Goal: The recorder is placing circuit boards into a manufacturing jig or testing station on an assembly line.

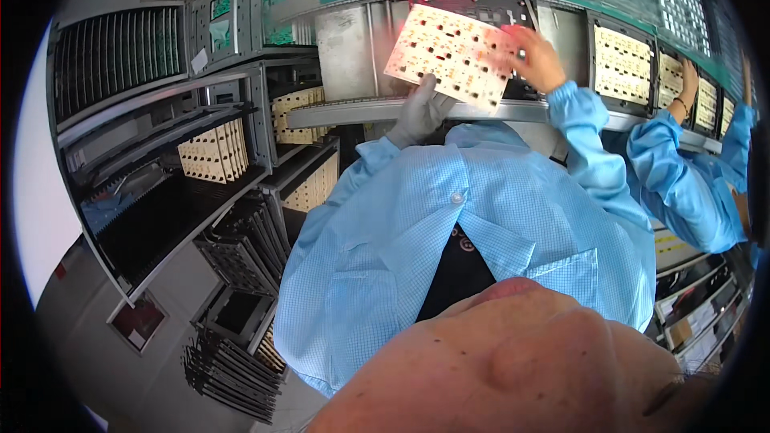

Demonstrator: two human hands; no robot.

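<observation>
Two hands are holding one cream circuit panel (451, 54) at the upper centre of the frame, tilted above the conveyor rail (345, 112). The gloved left hand (423, 110) is supporting its lower edge, fingers curled beneath; the bare right hand (536, 56) is pinching its right edge. The panel looks mid-transfer between conveyor and racks; placing it likely calls for levelling it first. At far right, a co-worker's sleeve (682, 184) is reaching toward more panels.
</observation>
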